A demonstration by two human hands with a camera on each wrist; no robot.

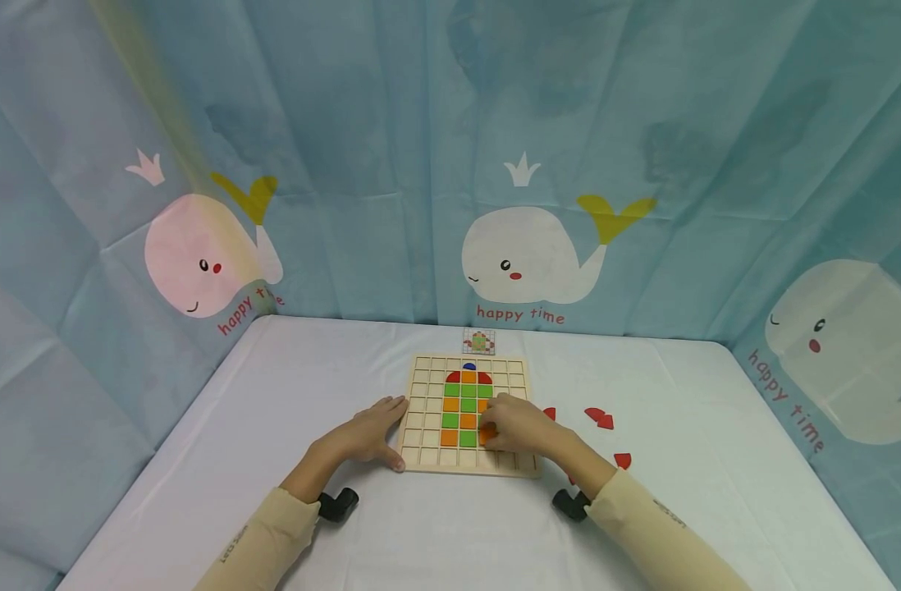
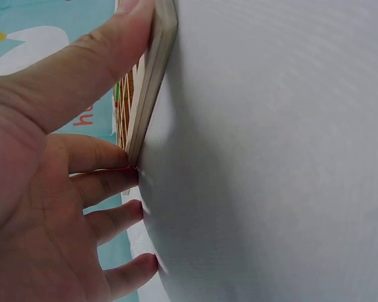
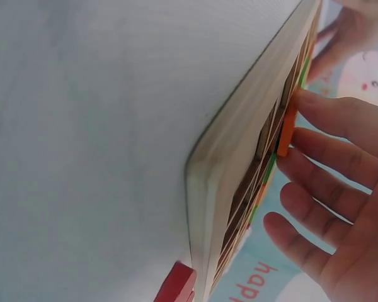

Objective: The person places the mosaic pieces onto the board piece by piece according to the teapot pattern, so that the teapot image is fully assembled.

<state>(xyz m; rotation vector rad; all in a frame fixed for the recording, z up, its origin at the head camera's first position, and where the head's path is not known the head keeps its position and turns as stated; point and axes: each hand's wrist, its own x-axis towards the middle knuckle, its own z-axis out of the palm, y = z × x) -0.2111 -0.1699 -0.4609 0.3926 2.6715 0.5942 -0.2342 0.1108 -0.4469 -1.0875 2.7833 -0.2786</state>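
Observation:
A wooden grid board (image 1: 421,458) lies on the white table, with a pattern of green and orange squares (image 1: 468,421) in its middle columns. Red quarter-round pieces (image 1: 453,377) and a blue rounded piece (image 1: 468,367) top the pattern. My left hand (image 1: 369,431) rests at the board's left side, thumb near the front corner and fingers spread along the edge. Between thumb and fingertips, my right hand (image 1: 520,423) pinches an orange square (image 3: 288,129) at the lower right of the pattern. In the right wrist view that square stands a little above the grid.
Several loose red quarter-round pieces (image 1: 623,460) lie on the table right of the board, some partly hidden by my right arm. A small picture card (image 1: 478,341) sits just behind the board. A blue whale-print curtain (image 1: 391,246) surrounds the table's back and sides.

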